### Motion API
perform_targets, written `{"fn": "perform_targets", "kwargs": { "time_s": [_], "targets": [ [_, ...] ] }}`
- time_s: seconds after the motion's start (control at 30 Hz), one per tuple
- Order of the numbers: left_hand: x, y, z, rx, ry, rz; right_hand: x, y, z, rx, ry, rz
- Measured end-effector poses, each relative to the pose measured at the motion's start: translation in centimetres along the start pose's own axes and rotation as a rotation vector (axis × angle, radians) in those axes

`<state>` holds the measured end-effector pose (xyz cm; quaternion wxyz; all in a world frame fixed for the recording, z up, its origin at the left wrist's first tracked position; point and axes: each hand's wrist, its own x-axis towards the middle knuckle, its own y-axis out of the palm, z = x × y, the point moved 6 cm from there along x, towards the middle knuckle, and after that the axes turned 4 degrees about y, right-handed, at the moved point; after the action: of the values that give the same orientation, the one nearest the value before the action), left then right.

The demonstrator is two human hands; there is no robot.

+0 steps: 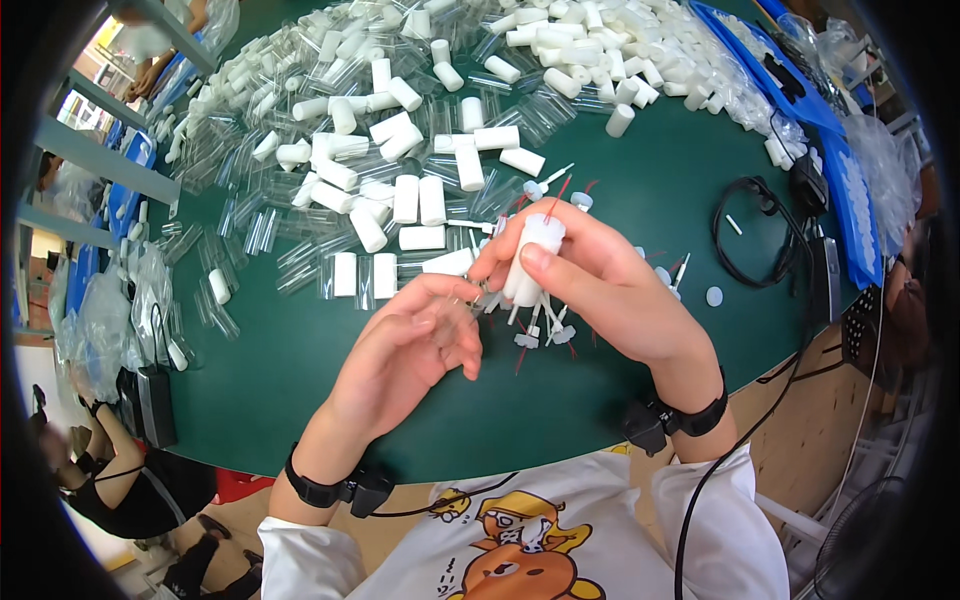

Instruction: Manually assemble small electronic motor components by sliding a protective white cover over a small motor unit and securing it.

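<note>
My right hand (pixel 610 275) pinches a white cylinder (pixel 525 265) between thumb and fingers. A white round cap sits at its upper end, and a thin red wire (pixel 560 198) sticks up from there. My left hand (pixel 405 340) is just left of it, fingers curled around a clear plastic tube (pixel 458 318) that is hard to see against the skin. The fingertips of both hands nearly meet. Below and behind the right hand lie several small white caps with thin sticks and red wires (pixel 527 341). Another such stick part (pixel 548 181) lies beyond the fingers.
Loose white cylinders (pixel 406 199) and clear tubes (pixel 297 266) are heaped across the far side of the green table (pixel 260 400). A coiled black cable (pixel 728 255) and a white disc (pixel 714 296) lie at the right. Blue trays (pixel 860 215) line the edge; another person (pixel 125 480) sits at left.
</note>
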<state>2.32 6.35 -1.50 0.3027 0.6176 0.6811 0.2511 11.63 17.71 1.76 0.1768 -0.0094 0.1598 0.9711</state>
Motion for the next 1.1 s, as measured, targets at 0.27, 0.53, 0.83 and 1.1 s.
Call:
{"fn": "perform_targets", "kwargs": {
  "time_s": [0.27, 0.53, 0.83, 1.1],
  "targets": [
    [-0.1, 0.4, 0.0, 0.031, -0.040, -0.027, -0.2, 0.2, 0.4, -0.017, -0.001, -0.023],
    [-0.5, 0.1, 0.0, 0.027, -0.019, -0.081, -0.1, 0.5, 0.4, 0.093, -0.012, -0.013],
    [-0.5, -0.5, -0.2, 0.074, 0.013, -0.071, 0.5, 0.3, 0.1, 0.061, -0.128, -0.018],
    [-0.7, -0.4, 0.0, 0.133, -0.016, -0.101, 0.6, 0.4, 0.3, -0.235, -0.191, -0.002]
  ]
}}
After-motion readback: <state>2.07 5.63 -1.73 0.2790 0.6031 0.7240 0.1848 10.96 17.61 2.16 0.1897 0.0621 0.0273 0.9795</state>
